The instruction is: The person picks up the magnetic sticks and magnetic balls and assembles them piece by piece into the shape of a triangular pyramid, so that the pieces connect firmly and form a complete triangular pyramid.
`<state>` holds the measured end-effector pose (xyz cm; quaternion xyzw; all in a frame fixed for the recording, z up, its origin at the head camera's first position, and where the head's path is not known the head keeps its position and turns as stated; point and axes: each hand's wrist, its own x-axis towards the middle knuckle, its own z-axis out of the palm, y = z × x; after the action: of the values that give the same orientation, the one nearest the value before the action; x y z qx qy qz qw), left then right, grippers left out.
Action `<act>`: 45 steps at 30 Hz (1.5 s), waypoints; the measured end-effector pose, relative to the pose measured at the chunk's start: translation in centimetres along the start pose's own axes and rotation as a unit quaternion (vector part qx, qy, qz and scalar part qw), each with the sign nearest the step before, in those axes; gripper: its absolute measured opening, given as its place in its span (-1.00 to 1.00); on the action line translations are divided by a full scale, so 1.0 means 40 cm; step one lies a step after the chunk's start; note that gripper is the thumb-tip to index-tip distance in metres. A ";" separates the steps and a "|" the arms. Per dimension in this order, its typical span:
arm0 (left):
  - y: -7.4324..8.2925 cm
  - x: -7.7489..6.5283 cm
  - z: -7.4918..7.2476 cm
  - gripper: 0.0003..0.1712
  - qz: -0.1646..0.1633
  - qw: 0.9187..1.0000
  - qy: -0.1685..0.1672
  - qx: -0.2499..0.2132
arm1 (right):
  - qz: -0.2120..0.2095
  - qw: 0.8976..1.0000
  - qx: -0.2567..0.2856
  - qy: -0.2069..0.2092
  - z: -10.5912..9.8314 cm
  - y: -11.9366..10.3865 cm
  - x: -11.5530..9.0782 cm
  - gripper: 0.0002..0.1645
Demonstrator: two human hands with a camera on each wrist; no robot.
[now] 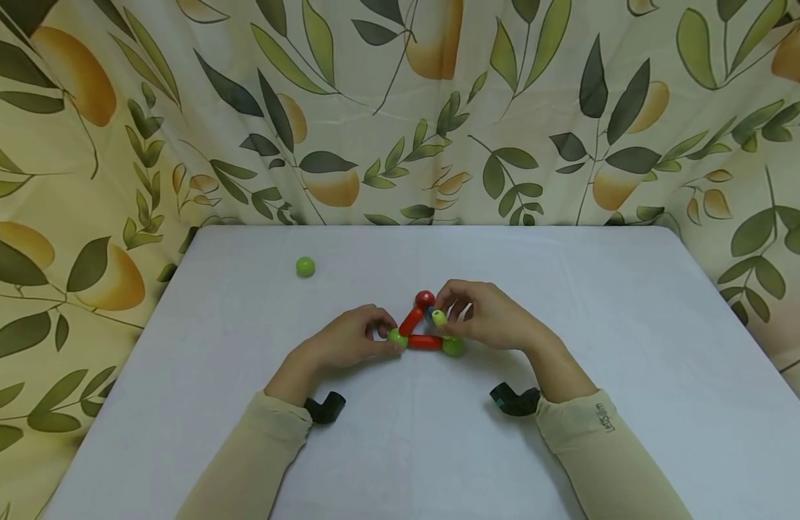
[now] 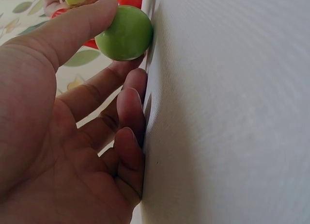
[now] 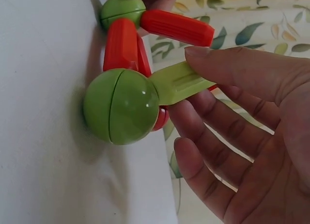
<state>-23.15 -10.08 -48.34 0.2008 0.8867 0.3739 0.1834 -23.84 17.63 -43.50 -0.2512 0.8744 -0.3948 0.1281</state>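
Red rods and balls join into a small triangle-like frame on the table. My left hand (image 1: 354,336) pinches the green ball (image 2: 127,34) at its left corner, the other fingers curled by the tabletop. At the right corner, my right hand (image 1: 487,315) holds a yellow-green rod (image 3: 178,82) between thumb and fingers; its lower end meets another green ball (image 3: 121,106). A red rod (image 1: 426,341) links the two green balls. Another red rod (image 3: 177,27) slants up from the left ball. The red ball (image 1: 425,298) lies at the far corner.
A loose green ball (image 1: 305,266) sits toward the back left of the white table (image 1: 178,404). Black wrist cameras (image 1: 326,408) hang beside both cuffs. Behind the table's far edge hangs a leaf-and-fruit patterned curtain (image 1: 400,144).
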 end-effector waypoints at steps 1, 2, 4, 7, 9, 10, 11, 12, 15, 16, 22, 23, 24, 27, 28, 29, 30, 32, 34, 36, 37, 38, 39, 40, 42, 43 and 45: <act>-0.001 -0.001 0.000 -0.60 0.000 1.000 -0.001 -0.001 | 0.001 1.000 0.001 -0.002 0.000 0.001 0.000 -0.66; -0.001 -0.001 0.001 -0.60 -0.001 1.000 -0.001 -0.002 | 0.002 1.000 0.002 -0.004 0.000 0.001 0.000 -0.66; -0.002 -0.002 0.001 -0.61 -0.002 1.000 -0.003 -0.003 | 0.005 1.000 0.004 -0.008 0.001 0.002 0.000 -0.65; -0.002 -0.002 0.001 -0.61 -0.001 1.000 -0.003 -0.004 | 0.008 1.000 0.000 -0.012 -0.002 0.005 0.000 -0.66; 0.000 -0.001 0.000 -0.60 0.001 1.000 -0.001 -0.003 | 0.013 1.000 -0.003 -0.015 -0.003 0.006 0.000 -0.68; 0.000 -0.001 0.000 -0.60 0.001 1.000 0.000 -0.002 | 0.015 1.000 -0.005 -0.020 -0.005 0.008 0.000 -0.69; 0.000 0.000 0.000 -0.60 0.001 1.000 0.000 -0.002 | 0.020 0.999 -0.007 -0.025 -0.006 0.010 0.000 -0.70; 0.001 0.000 0.000 -0.60 0.001 1.000 0.000 -0.002 | 0.024 0.999 -0.007 -0.031 -0.007 0.011 0.000 -0.71; 0.001 0.000 0.000 -0.59 0.000 1.000 0.000 0.000 | 0.032 0.998 -0.010 -0.049 -0.009 0.015 0.001 -0.74; 0.001 0.001 0.000 -0.59 -0.002 1.000 0.000 0.001 | 0.032 0.998 -0.010 -0.053 -0.010 0.016 0.001 -0.75; 0.001 0.000 -0.001 -0.59 -0.004 1.000 0.000 -0.002 | 0.031 0.998 -0.011 -0.057 -0.008 0.020 0.002 -0.75; 0.001 0.000 -0.001 -0.59 -0.005 1.000 0.000 -0.002 | 0.030 0.998 -0.011 -0.057 -0.008 0.019 0.002 -0.75; 0.001 -0.001 -0.001 -0.59 -0.006 1.000 -0.001 -0.002 | 0.030 0.998 -0.011 -0.057 -0.007 0.019 0.001 -0.76; 0.001 -0.001 0.000 -0.58 -0.009 1.000 -0.002 -0.001 | 0.027 0.998 -0.011 -0.056 -0.006 0.020 0.002 -0.76; 0.002 -0.001 0.000 -0.58 -0.009 1.000 -0.003 0.000 | 0.027 0.998 -0.012 -0.055 -0.006 0.021 0.002 -0.76; 0.002 -0.001 0.000 -0.58 -0.009 1.000 -0.003 0.000 | 0.025 0.998 -0.014 -0.054 -0.007 0.022 0.002 -0.75; 0.003 -0.001 -0.001 -0.58 -0.008 1.000 -0.003 0.000 | 0.026 0.998 -0.013 -0.053 -0.008 0.024 0.002 -0.75; 0.003 -0.003 -0.001 -0.58 -0.004 1.000 -0.002 -0.001 | 0.030 0.998 -0.010 -0.054 -0.008 0.027 0.003 -0.72; 0.004 -0.003 -0.001 -0.59 0.000 1.000 -0.001 -0.003 | 0.034 0.998 -0.007 -0.059 -0.009 0.032 0.003 -0.69; 0.004 -0.002 -0.001 -0.60 0.003 1.000 -0.001 -0.002 | 0.038 0.997 -0.004 -0.070 -0.008 0.038 0.004 -0.64; 0.005 -0.002 -0.001 -0.60 0.005 1.000 0.000 -0.002 | 0.040 0.996 -0.005 -0.077 -0.008 0.041 0.004 -0.61; 0.004 -0.001 -0.001 -0.60 0.005 1.000 0.000 -0.002 | 0.042 0.996 -0.005 -0.083 -0.007 0.044 0.004 -0.58; 0.005 -0.001 -0.001 -0.61 0.005 1.000 0.000 -0.002 | 0.045 0.995 -0.007 -0.090 -0.006 0.047 0.004 -0.56; 0.005 -0.001 -0.001 -0.61 0.004 1.000 0.000 -0.003 | 0.047 0.994 -0.008 -0.096 -0.006 0.050 0.004 -0.53; 0.004 -0.001 -0.001 -0.61 0.003 1.000 0.001 -0.004 | 0.053 0.993 -0.008 -0.105 -0.005 0.055 0.003 -0.49; 0.004 -0.001 -0.001 -0.62 0.002 1.000 0.002 -0.006 | 0.055 0.993 -0.007 -0.108 -0.004 0.057 0.004 -0.48; 0.002 -0.001 0.000 -0.63 0.000 1.000 0.003 -0.010 | 0.055 0.993 -0.005 -0.104 -0.003 0.063 0.005 -0.47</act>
<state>-23.11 -10.06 -48.28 0.1982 0.8836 0.3830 0.1825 -24.89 19.02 -45.32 -0.2432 0.8707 -0.3544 0.2390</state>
